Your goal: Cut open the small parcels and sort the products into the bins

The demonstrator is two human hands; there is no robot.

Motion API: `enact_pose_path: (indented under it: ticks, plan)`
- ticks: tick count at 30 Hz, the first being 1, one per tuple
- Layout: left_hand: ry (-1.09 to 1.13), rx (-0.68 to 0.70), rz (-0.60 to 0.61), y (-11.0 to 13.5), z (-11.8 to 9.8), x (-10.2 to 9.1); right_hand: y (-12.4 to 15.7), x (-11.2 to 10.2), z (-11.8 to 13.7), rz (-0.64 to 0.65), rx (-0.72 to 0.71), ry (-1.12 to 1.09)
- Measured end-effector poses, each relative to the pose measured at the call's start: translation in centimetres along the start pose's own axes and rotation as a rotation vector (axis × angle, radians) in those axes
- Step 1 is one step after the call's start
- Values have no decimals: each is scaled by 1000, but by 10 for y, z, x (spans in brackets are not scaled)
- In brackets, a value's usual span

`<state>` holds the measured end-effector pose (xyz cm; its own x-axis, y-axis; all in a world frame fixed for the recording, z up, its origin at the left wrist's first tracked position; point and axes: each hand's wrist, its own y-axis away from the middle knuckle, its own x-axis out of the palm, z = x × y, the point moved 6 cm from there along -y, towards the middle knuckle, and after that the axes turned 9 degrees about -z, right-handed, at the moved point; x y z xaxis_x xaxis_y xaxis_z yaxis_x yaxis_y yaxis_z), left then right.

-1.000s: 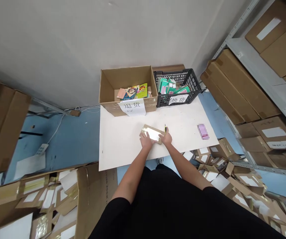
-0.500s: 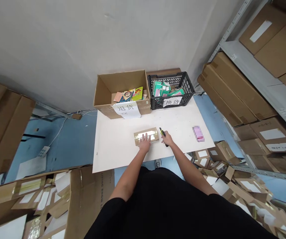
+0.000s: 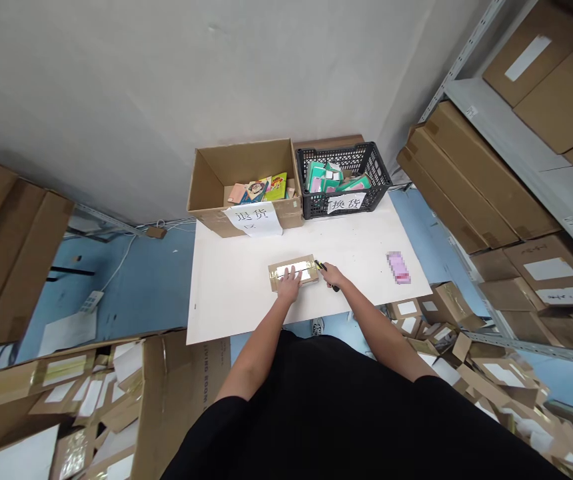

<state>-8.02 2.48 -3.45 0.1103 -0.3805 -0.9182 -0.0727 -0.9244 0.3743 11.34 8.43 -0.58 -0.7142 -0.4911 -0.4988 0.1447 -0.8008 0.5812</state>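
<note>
A small taped cardboard box (image 3: 277, 271) with a white label lies on the white table (image 3: 231, 293). My left hand (image 3: 289, 285) rests on its top, fingers spread over the label. In my right hand (image 3: 333, 275), closed around the handle, is a black and yellow utility knife (image 3: 321, 266). The knife's tip is at the box's right end; whether it cuts into the tape is too small to tell.
At the table's back stand an open cardboard carton (image 3: 211, 217) with booklets and a black plastic crate (image 3: 311, 205) with green packs. A blurred pink item (image 3: 398, 267) lies at right. Parcels fill a big carton (image 3: 164, 400) at lower left; a shelf (image 3: 496, 120) stands right.
My right hand has turned the knife and brought its tip left to the box's right end. My left hand stays on the box.
</note>
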Motion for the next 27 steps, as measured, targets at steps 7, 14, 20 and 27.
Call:
enact_pose_path:
  ticks: [7, 14, 20, 27]
  plan:
    - [13, 1, 4, 2, -1, -3, 21, -1, -14, 41, 42, -23]
    - [77, 4, -10, -3, 6, -26, 30, -3, -28, -80, 48, -128]
    - [62, -76, -124, -7, 48, -53, 20, 48, -15, -347, 117, -35]
    - [76, -277, -56, 43, 48, -18, -51, 38, 49, -426, 139, 148]
